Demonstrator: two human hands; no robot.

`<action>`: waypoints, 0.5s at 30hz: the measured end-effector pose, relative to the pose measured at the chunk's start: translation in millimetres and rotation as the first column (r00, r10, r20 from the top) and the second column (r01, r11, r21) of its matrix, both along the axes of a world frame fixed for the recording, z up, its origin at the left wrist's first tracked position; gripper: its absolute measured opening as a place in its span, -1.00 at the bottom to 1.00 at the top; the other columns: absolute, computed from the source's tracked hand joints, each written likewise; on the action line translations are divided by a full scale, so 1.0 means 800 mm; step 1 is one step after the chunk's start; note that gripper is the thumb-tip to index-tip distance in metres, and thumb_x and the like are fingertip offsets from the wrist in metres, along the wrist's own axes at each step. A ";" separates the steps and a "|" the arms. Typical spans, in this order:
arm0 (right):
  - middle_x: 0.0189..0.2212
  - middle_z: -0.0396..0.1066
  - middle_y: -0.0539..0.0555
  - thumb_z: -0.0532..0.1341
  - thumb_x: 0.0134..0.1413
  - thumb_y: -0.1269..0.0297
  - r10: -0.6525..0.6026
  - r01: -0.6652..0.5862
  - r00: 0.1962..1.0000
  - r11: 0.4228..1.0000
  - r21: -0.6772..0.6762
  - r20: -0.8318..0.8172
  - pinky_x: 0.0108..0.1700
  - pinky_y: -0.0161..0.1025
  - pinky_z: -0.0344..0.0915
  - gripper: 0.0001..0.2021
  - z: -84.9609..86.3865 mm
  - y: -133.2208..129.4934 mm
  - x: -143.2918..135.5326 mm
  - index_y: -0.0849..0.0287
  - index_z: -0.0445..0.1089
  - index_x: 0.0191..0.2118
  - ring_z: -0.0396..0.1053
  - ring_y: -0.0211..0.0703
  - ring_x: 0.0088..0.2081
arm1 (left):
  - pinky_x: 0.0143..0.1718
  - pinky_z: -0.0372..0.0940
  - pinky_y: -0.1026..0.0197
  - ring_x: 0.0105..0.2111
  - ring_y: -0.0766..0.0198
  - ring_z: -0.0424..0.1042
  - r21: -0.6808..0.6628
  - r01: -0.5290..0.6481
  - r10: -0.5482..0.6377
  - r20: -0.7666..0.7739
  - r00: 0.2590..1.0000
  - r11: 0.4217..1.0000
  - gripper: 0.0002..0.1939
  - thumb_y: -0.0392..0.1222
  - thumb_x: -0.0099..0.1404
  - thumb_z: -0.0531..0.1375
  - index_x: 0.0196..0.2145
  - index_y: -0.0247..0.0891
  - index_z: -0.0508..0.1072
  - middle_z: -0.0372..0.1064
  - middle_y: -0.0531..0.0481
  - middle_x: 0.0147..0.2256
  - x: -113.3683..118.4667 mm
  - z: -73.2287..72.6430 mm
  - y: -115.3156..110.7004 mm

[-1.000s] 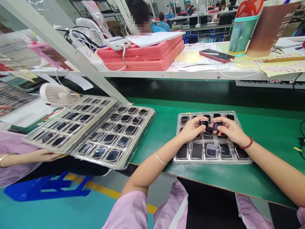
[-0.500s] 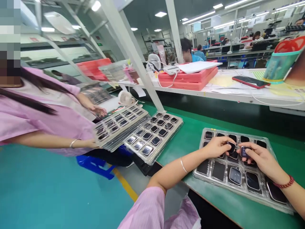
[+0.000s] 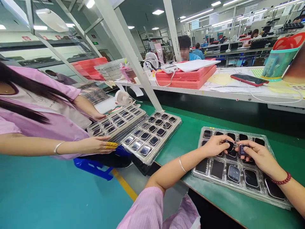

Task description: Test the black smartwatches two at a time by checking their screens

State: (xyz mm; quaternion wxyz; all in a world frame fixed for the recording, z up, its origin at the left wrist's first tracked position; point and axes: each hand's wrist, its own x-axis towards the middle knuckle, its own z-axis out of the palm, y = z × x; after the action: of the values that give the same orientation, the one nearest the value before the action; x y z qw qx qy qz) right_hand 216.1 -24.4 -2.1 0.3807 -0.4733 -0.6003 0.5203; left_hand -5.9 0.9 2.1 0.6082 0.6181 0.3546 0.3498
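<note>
My left hand (image 3: 218,145) pinches a square smartwatch body (image 3: 229,145) with a dark screen, thumb on its face. Close beside it, my right hand (image 3: 260,156) grips a second smartwatch body (image 3: 243,149), its screen lit with small text. The two watches almost meet edge to edge; I cannot tell whether they touch. Both hands are above a clear plastic tray (image 3: 234,187) whose pockets hold several more watch bodies. One watch (image 3: 234,174) in the front row shows a lit screen. My hands cover part of the tray's middle.
Left on the green bench (image 3: 166,152) lies another tray of watches (image 3: 152,128). A co-worker's hand (image 3: 102,144) with yellow fingertips rests by a stack of trays (image 3: 119,122). The shelf above carries a red phone (image 3: 249,79), pink foam (image 3: 186,79) and a teal cup (image 3: 277,65).
The co-worker's near hand has come off the tray stack's corner and moved right along its side, showing yellow fingertips. My own hands keep the same grip on both watches.
</note>
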 end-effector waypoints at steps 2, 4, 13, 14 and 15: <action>-0.22 0.60 0.19 0.31 0.16 -0.05 -0.006 0.006 1.000 1.000 0.011 0.001 -0.48 -0.23 0.47 -0.63 0.001 0.000 -0.001 0.12 0.54 -0.08 0.53 -0.11 -0.44 | -0.36 0.40 0.29 -0.47 0.39 0.43 -0.002 0.008 -0.008 0.014 1.000 1.000 -0.78 -0.24 0.27 0.23 -0.13 -0.32 0.53 0.49 -0.06 -0.25 0.001 -0.001 0.001; -0.19 0.59 0.18 0.31 0.15 0.04 -0.021 0.021 1.000 0.999 0.036 -0.005 -0.47 -0.23 0.48 -0.65 0.004 -0.001 -0.003 0.12 0.52 -0.04 0.54 -0.11 -0.42 | -0.32 0.42 0.27 -0.41 0.37 0.45 0.000 -0.001 0.001 0.048 0.999 1.000 -0.75 -0.27 0.24 0.22 -0.11 -0.32 0.52 0.50 -0.09 -0.18 0.002 -0.003 0.003; -0.06 0.54 0.20 0.26 0.06 0.27 0.028 -0.027 0.999 0.997 0.069 -0.017 -0.40 -0.20 0.53 -0.58 0.013 0.000 -0.007 0.13 0.43 0.08 0.58 -0.05 -0.28 | -0.22 0.41 0.22 -0.30 0.29 0.48 0.048 -0.046 0.045 0.016 0.999 0.998 -0.68 -0.29 0.16 0.26 -0.09 -0.31 0.47 0.50 -0.10 -0.20 -0.002 0.001 0.005; -0.06 0.53 0.20 0.26 0.06 0.28 0.042 -0.041 0.999 0.997 0.071 -0.017 -0.40 -0.20 0.53 -0.58 0.013 0.000 -0.007 0.14 0.43 0.08 0.58 -0.03 -0.25 | -0.21 0.41 0.22 -0.29 0.27 0.49 0.057 -0.048 0.047 0.016 0.999 0.997 -0.68 -0.28 0.17 0.26 -0.09 -0.31 0.46 0.50 -0.09 -0.21 -0.003 0.001 0.005; -0.05 0.53 0.20 0.26 0.06 0.29 0.054 -0.052 0.998 0.996 0.076 -0.020 -0.40 -0.20 0.53 -0.57 0.013 -0.001 -0.007 0.13 0.42 0.09 0.59 -0.01 -0.23 | -0.18 0.41 0.22 -0.25 0.25 0.50 0.072 -0.056 0.055 0.017 0.998 0.996 -0.67 -0.29 0.15 0.27 -0.08 -0.31 0.46 0.50 -0.08 -0.21 -0.003 0.001 0.005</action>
State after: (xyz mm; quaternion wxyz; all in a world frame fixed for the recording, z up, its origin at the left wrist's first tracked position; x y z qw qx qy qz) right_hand 210.6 -25.1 8.7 0.3911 -0.4366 -0.6277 0.5123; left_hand -8.0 4.7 3.3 0.5783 0.6269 0.3541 0.3837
